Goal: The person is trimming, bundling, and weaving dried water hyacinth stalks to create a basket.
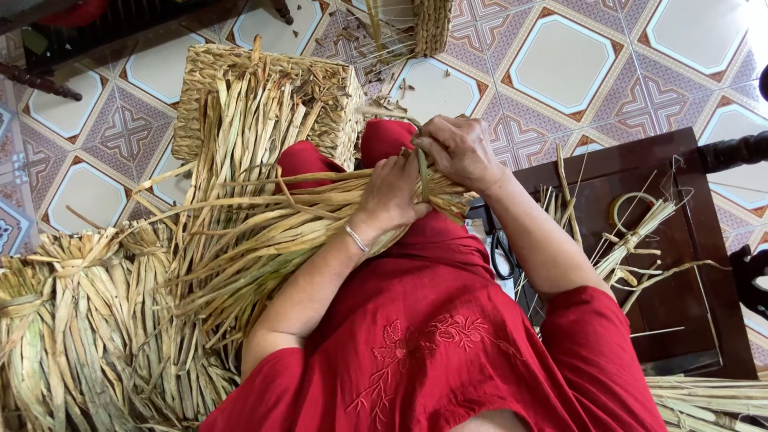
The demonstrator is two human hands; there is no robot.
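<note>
Right now I am looking down over a red dress (432, 336) at both hands working a bundle of dried straw strips (264, 232) that lies across the lap. My left hand (392, 196), with a thin bracelet (356, 238) at the wrist, has its grip pressed together around the gathered end of the bundle, fingers wrapped over the flat strips where they bunch at the knees. My right hand (460, 148) sits just beside it, touching it, and its grip pinches a single greenish strip (422, 172) that runs down between the 2 hands. The bundle fans out from the hands toward the left of the scene, and its loose ends spread over a woven straw basket (264, 96) standing on the patterned tile floor (560, 64) beyond the knees. On the left, near me, lie more tied sheaves of the same straw (72, 320). To the right stands a dark wooden surface (672, 264) carrying a few loose strips and a small straw loop (632, 212); a pair of black-handled scissors (502, 254) lies at its left edge, close to my right forearm. At the far edge another woven piece (432, 24) is partly in view, and I cannot tell what it is.
</note>
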